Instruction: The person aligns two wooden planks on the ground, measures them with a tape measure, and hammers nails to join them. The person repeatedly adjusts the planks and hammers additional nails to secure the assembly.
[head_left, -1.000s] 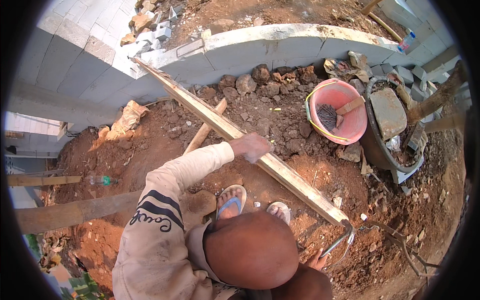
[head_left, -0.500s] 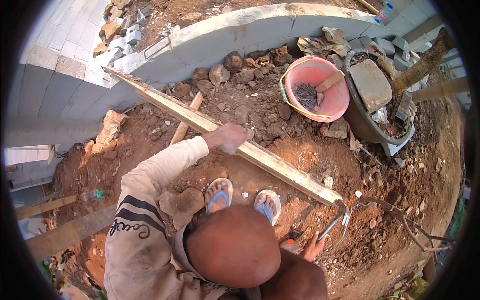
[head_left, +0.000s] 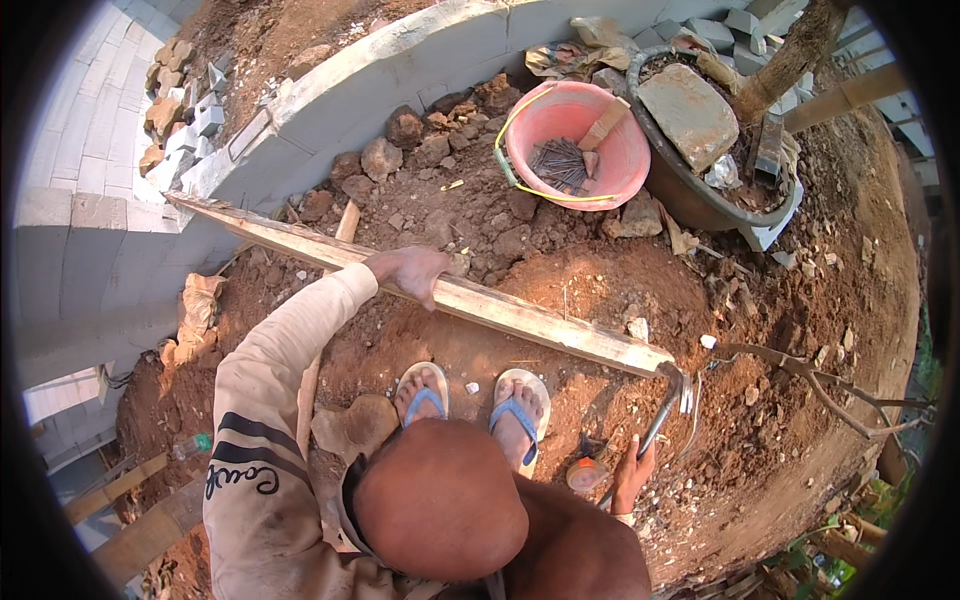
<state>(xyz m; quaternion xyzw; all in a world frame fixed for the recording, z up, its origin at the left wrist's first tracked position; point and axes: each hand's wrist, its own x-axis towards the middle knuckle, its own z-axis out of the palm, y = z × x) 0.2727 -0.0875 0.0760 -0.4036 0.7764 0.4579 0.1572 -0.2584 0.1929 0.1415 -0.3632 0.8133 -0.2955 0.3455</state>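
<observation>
A long, rough wooden beam (head_left: 540, 325) slants from the block wall at the left down towards the right. My left hand (head_left: 412, 273) is closed over its middle, the thumb hanging over the near side. At the beam's right end sits the head of a claw hammer (head_left: 654, 430), touching or very close to the wood. Its dark handle is in my right hand (head_left: 632, 474), fingers wrapped round it. Near that hand, a round orange object, perhaps a tape measure (head_left: 586, 474), lies on the soil. A thinner wooden stick (head_left: 347, 222) passes under the beam.
Beyond the beam stands a pink bucket (head_left: 628, 160) with nails and a wood piece inside. Beside it is a black tub (head_left: 690, 205) holding a stone slab and a tree trunk. A low block wall (head_left: 330, 120) curves behind. Branches (head_left: 800, 370) lie at right.
The view has turned and shifted, so the bucket and tub appear further left and higher. My left hand stays on the beam, and the hammer head remains at its right end.
</observation>
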